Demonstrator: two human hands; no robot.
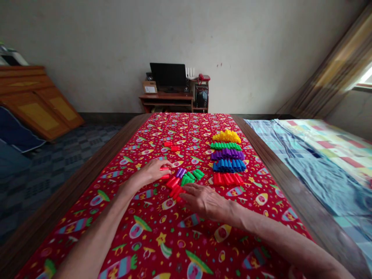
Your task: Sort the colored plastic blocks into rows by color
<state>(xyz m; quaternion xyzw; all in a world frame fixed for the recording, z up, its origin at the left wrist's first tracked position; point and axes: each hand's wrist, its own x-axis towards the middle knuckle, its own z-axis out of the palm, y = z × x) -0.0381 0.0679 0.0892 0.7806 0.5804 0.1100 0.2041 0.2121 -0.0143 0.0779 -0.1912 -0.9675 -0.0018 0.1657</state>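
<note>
My left hand (152, 171) rests at the left of a loose group of small plastic tubes, its fingers closed round red ones (165, 176). Beside the group's near right side, my right hand (199, 197) touches red tubes (174, 186) with its fingertips. Purple tubes (180, 173) and green tubes (188, 178) lie between the hands. Farther off are two separate red pieces (171, 146). At the right, sorted rows run from near to far: red (228, 179), blue (229, 166), purple (227, 154), green (226, 146) and yellow (226, 136).
A red patterned cloth (162, 232) covers the long table, with bare wooden edges (279, 186). To the right is a bed with a checked cover (328, 143). A desk (167, 97) with a monitor (168, 74) stands beyond; a wooden cabinet (37, 104) is at left.
</note>
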